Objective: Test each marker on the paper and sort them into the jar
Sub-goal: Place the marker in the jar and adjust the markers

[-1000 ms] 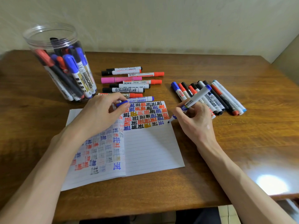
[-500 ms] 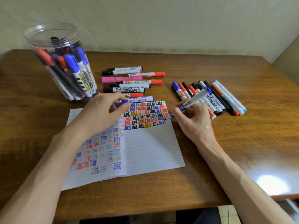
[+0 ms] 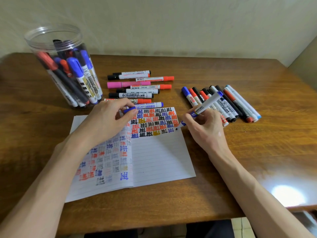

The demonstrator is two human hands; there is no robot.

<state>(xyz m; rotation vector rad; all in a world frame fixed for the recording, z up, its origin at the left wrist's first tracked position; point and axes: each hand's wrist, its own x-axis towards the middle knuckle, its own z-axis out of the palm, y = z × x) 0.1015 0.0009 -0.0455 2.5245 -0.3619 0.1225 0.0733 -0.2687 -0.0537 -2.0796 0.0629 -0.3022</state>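
Blue marker (image 3: 208,104): long axis is slanting, tip pointing near-left onto the right edge of the paper (image 3: 159,152), tail rising far-right. Fingers of the right hand (image 3: 205,129) are clamping its barrel. Fingers of the left hand (image 3: 106,122) are pinching the blue cap (image 3: 129,110).

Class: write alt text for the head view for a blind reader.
A right hand holds an uncapped blue marker, tip at the edge of a notebook page of coloured test marks; the left hand pinches a blue cap. A jar of markers and loose markers sit on the table.

Dim warm light, glare on table (image 3: 288,197) (lower right), soft blurred edges
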